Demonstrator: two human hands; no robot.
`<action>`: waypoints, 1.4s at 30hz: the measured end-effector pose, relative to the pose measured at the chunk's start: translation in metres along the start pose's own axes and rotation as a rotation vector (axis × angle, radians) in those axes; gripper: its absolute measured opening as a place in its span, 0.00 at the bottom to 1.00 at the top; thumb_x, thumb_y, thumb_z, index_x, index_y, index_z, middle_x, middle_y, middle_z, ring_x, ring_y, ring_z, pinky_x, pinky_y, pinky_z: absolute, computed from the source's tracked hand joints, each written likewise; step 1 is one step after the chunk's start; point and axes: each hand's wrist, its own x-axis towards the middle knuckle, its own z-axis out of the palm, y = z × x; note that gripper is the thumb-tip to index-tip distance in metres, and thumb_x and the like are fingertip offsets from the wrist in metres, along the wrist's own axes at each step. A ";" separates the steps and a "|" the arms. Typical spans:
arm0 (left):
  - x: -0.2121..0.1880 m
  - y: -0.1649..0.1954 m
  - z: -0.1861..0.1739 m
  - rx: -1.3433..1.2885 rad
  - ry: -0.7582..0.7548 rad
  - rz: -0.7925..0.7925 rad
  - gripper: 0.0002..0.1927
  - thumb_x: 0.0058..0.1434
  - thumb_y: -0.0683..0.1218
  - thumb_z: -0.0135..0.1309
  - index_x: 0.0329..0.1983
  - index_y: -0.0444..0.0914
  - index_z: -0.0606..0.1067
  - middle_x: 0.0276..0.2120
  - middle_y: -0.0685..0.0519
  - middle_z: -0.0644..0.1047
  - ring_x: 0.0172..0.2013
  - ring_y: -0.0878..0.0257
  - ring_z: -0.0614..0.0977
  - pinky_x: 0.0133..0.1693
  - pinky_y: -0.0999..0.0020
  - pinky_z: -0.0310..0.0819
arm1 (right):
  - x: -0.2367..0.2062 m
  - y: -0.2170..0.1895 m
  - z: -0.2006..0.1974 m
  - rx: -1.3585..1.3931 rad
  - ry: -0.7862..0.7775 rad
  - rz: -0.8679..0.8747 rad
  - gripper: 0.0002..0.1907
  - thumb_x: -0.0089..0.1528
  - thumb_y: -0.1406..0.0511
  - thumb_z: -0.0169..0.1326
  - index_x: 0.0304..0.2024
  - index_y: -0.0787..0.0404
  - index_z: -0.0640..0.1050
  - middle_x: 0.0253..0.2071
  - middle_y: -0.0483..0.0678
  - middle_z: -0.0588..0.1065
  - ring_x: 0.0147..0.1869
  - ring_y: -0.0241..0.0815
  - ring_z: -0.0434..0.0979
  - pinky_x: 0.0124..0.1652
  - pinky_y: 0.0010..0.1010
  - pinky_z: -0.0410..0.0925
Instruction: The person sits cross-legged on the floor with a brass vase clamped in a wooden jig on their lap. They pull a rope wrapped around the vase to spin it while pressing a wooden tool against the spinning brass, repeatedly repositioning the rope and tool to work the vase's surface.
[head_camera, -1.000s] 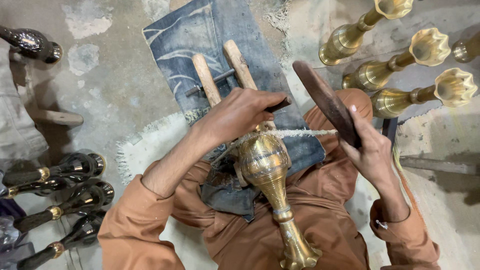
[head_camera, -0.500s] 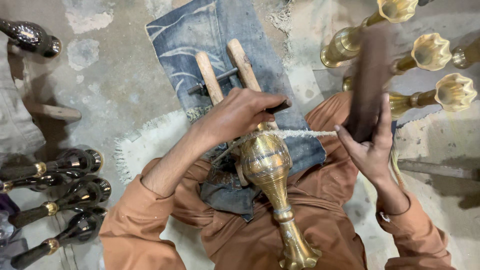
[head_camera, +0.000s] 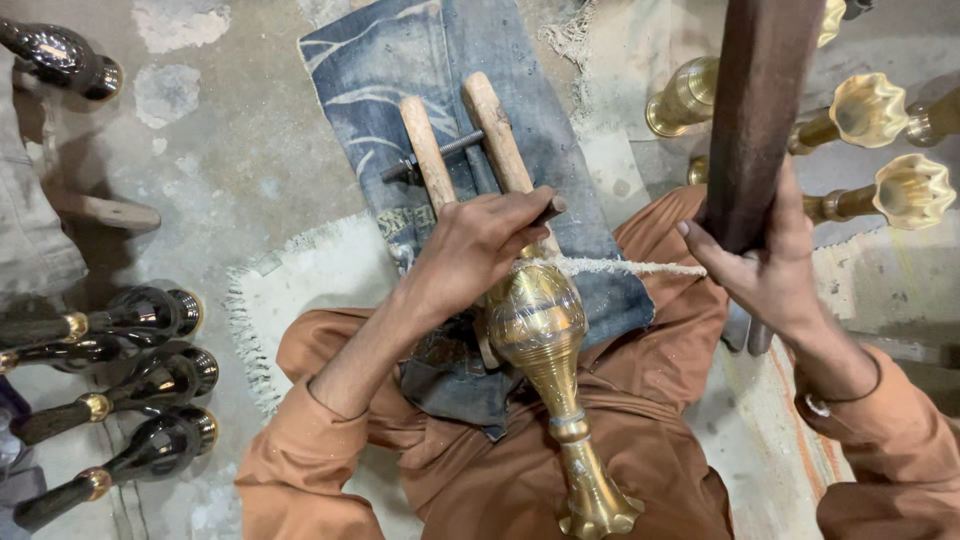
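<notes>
A golden brass vase (head_camera: 548, 370) lies across my lap, its flared foot towards me. Its neck rests in a wooden clamp (head_camera: 470, 140) of two sticks joined by a bolt, lying on a piece of blue denim (head_camera: 420, 60). My left hand (head_camera: 475, 250) presses on the vase's upper body and pinches a thin dark tool against it. A white cord (head_camera: 610, 267) runs from the vase towards the right. My right hand (head_camera: 765, 265) grips a dark wooden stick (head_camera: 755, 100), raised upright close to the camera.
Several black vases with gold bands (head_camera: 150, 380) lie at the left on the concrete floor. Several plain brass vases (head_camera: 880, 110) lie at the upper right. A white fringed mat (head_camera: 300, 300) lies under me. Another black vase (head_camera: 60, 55) is at the top left.
My right hand has swung the dark wooden stick up from a slanted position to upright. My left hand has stayed on the vase.
</notes>
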 end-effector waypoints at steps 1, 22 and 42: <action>-0.003 -0.001 0.002 0.008 0.028 -0.002 0.16 0.62 0.42 0.62 0.53 0.35 0.78 0.43 0.45 0.83 0.41 0.48 0.85 0.43 0.57 0.82 | 0.002 0.004 -0.004 -0.120 -0.093 -0.065 0.49 0.58 0.69 0.67 0.78 0.52 0.57 0.46 0.54 0.78 0.40 0.53 0.81 0.40 0.39 0.74; -0.025 0.002 0.024 0.075 0.253 -0.135 0.16 0.66 0.43 0.60 0.56 0.35 0.76 0.45 0.46 0.83 0.41 0.52 0.87 0.43 0.57 0.84 | 0.045 -0.022 -0.025 -0.473 -0.441 -0.011 0.40 0.63 0.60 0.67 0.74 0.48 0.62 0.42 0.47 0.78 0.41 0.44 0.82 0.37 0.34 0.73; 0.047 0.011 -0.007 0.045 -0.448 0.021 0.22 0.64 0.35 0.52 0.61 0.40 0.75 0.43 0.46 0.84 0.37 0.55 0.88 0.37 0.58 0.84 | -0.103 0.003 0.071 0.109 0.062 0.353 0.47 0.59 0.70 0.67 0.77 0.63 0.59 0.46 0.57 0.80 0.47 0.44 0.83 0.46 0.34 0.74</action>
